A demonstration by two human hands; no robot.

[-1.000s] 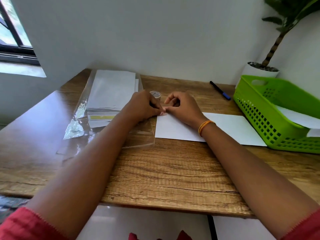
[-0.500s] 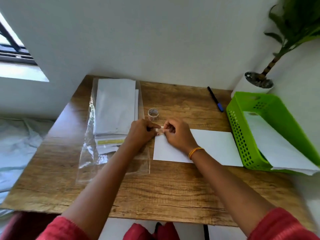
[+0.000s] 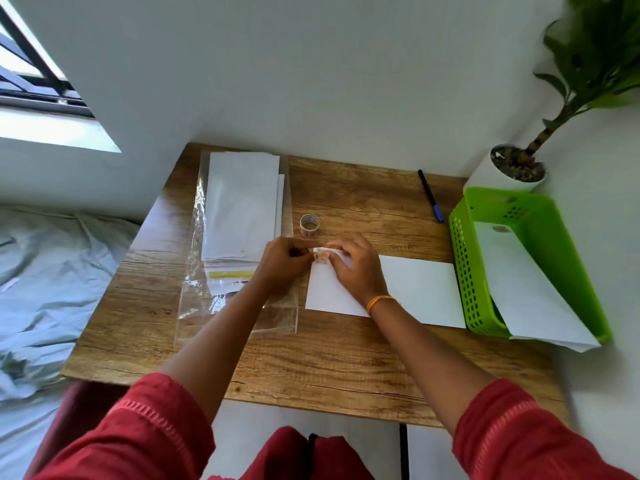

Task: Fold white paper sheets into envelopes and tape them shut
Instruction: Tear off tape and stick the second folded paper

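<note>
A folded white paper sheet (image 3: pixel 422 289) lies flat on the wooden table (image 3: pixel 311 358), right of centre. My two hands meet over its far left corner. My left hand (image 3: pixel 284 261) pinches one end of a short strip of clear tape (image 3: pixel 320 256). My right hand (image 3: pixel 356 268), fingers curled, holds the strip's other end down at the paper's corner. The tape roll (image 3: pixel 309 224) stands just beyond the hands. How far the strip is stuck to the paper is hidden by my fingers.
A stack of white sheets (image 3: pixel 242 209) lies in a clear plastic sleeve at the left. A pen (image 3: pixel 430 200) lies at the back. A green basket (image 3: pixel 460 258) at the right edge holds a white sheet (image 3: pixel 519 282). A potted plant (image 3: pixel 485 174) stands behind it.
The view has risen and tilted down, so more of the table shows. Both hands stay together at the paper's corner, and the tape strip now shows between them.
</note>
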